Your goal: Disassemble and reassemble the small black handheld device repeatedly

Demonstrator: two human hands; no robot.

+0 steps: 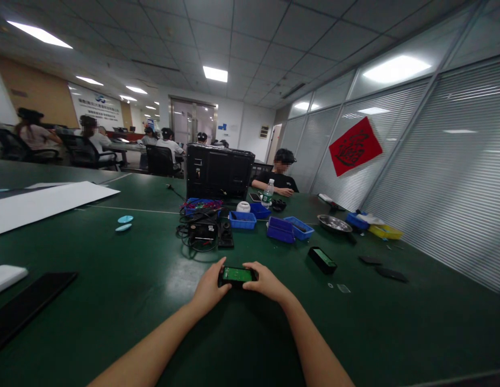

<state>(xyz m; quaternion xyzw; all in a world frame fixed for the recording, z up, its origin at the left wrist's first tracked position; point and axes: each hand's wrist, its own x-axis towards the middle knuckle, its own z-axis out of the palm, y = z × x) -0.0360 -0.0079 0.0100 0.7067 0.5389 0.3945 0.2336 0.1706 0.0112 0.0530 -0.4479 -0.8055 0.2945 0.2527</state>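
Both hands pinch the short ends of a black unit with a green face (237, 275), the left hand (212, 285) at one end and the right hand (266, 280) at the other, thumbs along the near edge and fingers around the far one. Whether the unit rests on the surface (153, 263) or is held just above it, I cannot tell.

If one hand loosens before the other, that end could tip and knock down. Squeezing unevenly might shift the green face, should it be loose in its frame; how it is fixed does not show. A careless sweep of the right hand could bump the second black unit (322, 260), lying to its right, or scatter the small ring (330, 285) and clear piece (343, 288) nearer by, both light-looking and easily lost. Pushing straight ahead risks snagging the cables around the black box (204, 231) or nudging the black stand (225, 237), just beyond the left hand.
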